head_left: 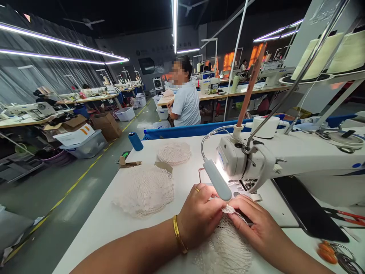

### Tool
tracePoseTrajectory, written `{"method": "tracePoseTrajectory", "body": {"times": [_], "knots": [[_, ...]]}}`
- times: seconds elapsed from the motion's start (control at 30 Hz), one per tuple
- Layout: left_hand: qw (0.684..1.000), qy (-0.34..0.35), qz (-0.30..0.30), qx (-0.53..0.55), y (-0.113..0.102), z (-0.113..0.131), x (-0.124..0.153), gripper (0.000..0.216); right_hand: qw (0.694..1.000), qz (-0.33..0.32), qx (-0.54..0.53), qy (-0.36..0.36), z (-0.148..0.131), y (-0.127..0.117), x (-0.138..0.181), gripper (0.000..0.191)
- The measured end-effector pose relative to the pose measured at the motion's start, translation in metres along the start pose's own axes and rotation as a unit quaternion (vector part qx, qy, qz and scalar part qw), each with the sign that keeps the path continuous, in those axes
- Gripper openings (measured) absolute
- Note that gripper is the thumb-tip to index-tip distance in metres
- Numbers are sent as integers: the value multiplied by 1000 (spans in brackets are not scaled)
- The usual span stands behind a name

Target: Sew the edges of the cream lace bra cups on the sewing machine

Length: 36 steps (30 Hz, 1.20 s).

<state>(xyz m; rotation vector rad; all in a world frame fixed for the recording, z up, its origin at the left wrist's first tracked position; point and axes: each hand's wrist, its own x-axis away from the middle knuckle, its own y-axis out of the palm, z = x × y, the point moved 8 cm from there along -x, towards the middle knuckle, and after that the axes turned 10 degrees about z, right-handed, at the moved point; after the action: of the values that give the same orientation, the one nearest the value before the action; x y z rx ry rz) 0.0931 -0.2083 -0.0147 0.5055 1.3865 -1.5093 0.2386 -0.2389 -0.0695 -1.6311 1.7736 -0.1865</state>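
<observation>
A piece of cream lace fabric (232, 243) hangs between my two hands just in front of the sewing machine (232, 156). My left hand (199, 213), with a gold ring and a bracelet at the wrist, is closed on the lace edge. On the other side my right hand (253, 217) pinches the same edge between thumb and fingers. A grey lamp head (217, 180) on a bendy metal neck partly covers the needle area and my left fingertips. Two more piles of lace, a large one (148, 190) and a smaller one (174, 153), lie to the left on the white table.
A blue thread spool (135, 141) stands at the table's far left corner. On the right lie a black phone-like slab (310, 209), red-handled scissors (348, 217) and keys (342, 255). Beyond the blue cloth (176, 131) sits a person in a light shirt (186, 104).
</observation>
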Motion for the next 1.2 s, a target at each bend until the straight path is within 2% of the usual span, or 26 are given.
{"method": "tracePoseTrajectory", "body": {"times": [0.23, 0.43, 0.67, 0.87, 1.07, 1.2], "knots": [[1000, 0, -14, -2, 2, -2, 1, 21, 999, -13, 19, -31, -5, -1, -2, 23], [998, -4, -59, 3, 8, -3, 2, 11, 999, 3, 29, -40, -6, -4, -2, 20], [999, -2, -46, 21, 7, -2, 1, 17, 998, 34, 21, -50, -11, -7, -4, 23], [999, -2, -53, -7, 10, -4, 3, 12, 998, 35, 31, -38, -13, -9, -6, 24], [999, -6, -21, 30, 5, -3, 0, 19, 999, 32, 29, -29, -5, -6, 1, 19], [998, -12, -38, 43, 7, -3, 0, 19, 997, 51, 31, -43, -5, -9, 4, 16]]}}
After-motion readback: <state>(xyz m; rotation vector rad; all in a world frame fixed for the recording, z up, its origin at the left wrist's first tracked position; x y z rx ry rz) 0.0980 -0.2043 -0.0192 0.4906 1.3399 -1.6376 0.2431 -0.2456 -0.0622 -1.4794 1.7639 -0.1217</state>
